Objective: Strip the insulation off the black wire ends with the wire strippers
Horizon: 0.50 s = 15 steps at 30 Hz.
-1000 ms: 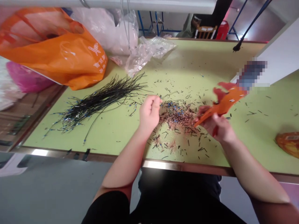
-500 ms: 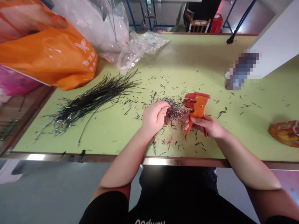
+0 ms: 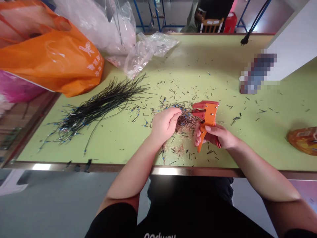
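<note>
My left hand (image 3: 165,124) pinches a thin black wire (image 3: 186,112) between thumb and fingers. The wire runs rightward to the jaws of an orange and red wire stripper (image 3: 210,114). My right hand (image 3: 215,135) is wrapped round the stripper's handles, holding the tool with its jaws to the left. Under and between both hands lies a heap of copper strands, black clippings and blue-ended bits (image 3: 184,124). To the left rests a long bundle of black wires (image 3: 99,105), many with blue and metal ends. The rest of the held wire is hidden by my left hand.
An orange bag (image 3: 74,62) and crumpled clear plastic bags (image 3: 148,49) occupy the far left. At the right are a white panel (image 3: 294,43), a blurred-out item (image 3: 259,74) and an orange package (image 3: 303,140). A black plug (image 3: 244,40) hangs at the back.
The wire stripper has turned so its head tips slightly to the left and its handles stand closer to upright. The left hand has shifted a little to the right, still pinching the wire.
</note>
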Motion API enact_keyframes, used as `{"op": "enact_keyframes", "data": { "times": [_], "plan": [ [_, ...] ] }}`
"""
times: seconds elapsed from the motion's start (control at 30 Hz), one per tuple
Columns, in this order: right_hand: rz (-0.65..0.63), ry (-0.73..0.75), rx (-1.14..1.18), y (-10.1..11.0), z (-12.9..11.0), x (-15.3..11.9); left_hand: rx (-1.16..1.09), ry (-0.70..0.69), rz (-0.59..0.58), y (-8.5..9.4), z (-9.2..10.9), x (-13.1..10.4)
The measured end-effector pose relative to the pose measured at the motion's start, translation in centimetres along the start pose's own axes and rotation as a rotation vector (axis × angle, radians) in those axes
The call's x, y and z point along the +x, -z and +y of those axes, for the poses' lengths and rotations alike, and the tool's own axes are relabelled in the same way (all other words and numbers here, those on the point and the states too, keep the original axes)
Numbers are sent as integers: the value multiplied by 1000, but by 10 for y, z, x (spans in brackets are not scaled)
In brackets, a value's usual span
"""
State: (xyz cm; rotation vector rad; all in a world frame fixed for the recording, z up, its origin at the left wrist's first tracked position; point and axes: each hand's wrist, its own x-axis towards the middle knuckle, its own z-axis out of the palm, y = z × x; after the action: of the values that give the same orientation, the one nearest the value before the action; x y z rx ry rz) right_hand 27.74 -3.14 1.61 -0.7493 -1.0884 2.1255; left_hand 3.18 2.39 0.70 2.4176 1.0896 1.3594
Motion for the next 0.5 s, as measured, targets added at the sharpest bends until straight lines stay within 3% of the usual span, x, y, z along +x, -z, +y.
{"op": "enact_keyframes", "data": {
  "times": [0.5],
  "plan": [
    [76, 75, -23, -12, 6, 2, 16, 52, -53, 1, -1, -2]
  ]
}}
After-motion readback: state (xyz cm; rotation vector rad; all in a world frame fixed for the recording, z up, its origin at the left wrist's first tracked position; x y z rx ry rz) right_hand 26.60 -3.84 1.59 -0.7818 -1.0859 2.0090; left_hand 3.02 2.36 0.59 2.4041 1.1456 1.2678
